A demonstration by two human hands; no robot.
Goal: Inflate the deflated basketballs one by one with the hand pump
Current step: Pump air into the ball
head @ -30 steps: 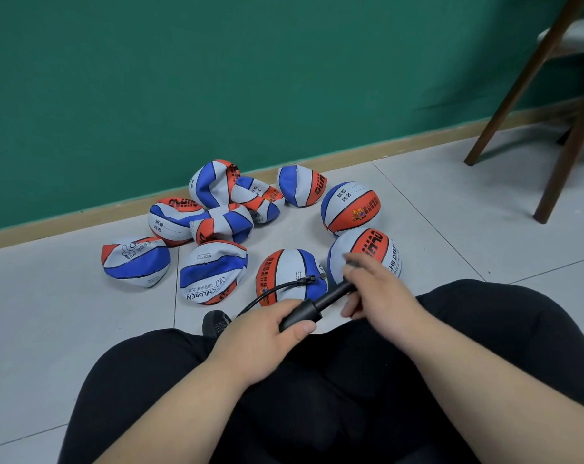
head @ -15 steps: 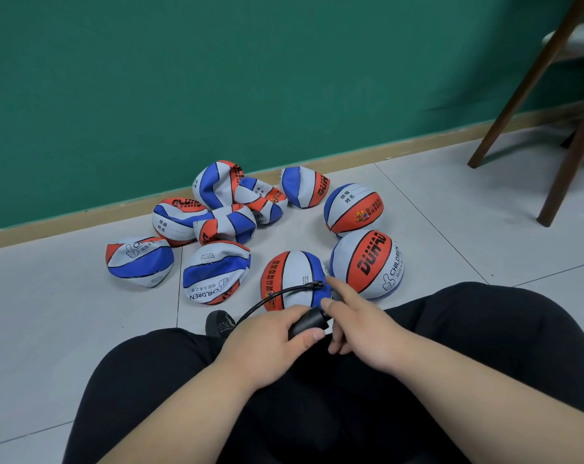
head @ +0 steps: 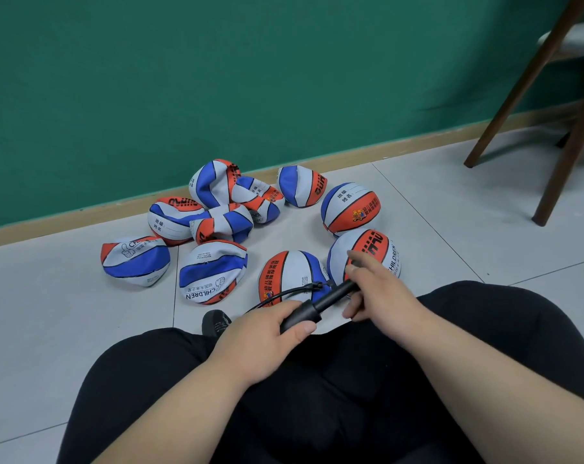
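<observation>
A person sits on the grey tiled floor (head: 66,329) with legs in black trousers (head: 351,396), and nine or so red, white and blue basketballs lie in a cluster from ten to one o'clock ahead of the knees, near the green wall (head: 250,78). The roundest ball (head: 374,249), at one o'clock just beyond the right hand, carries large black lettering on its red panel, seen rotated, and the word "CHILDREN" along its white panel. A flattened ball (head: 212,271) at eleven o'clock also reads "CHILDREN" beside a thumbs-up drawing, as does the crumpled ball at far left (head: 135,261). Other panels bear Chinese characters that are too small to read with certainty. The black hand pump (head: 320,304) lies with its long axis slanting from seven o'clock up to one o'clock. The left hand (head: 267,333) is wrapped around its thick barrel at the lower end, and the right hand (head: 377,289) is closed over the upper end, the slim rod showing between them. A thin black hose (head: 284,293) curves from the pump toward the ball at twelve o'clock (head: 290,276). Brown chair legs (head: 552,128) stand at two o'clock.
</observation>
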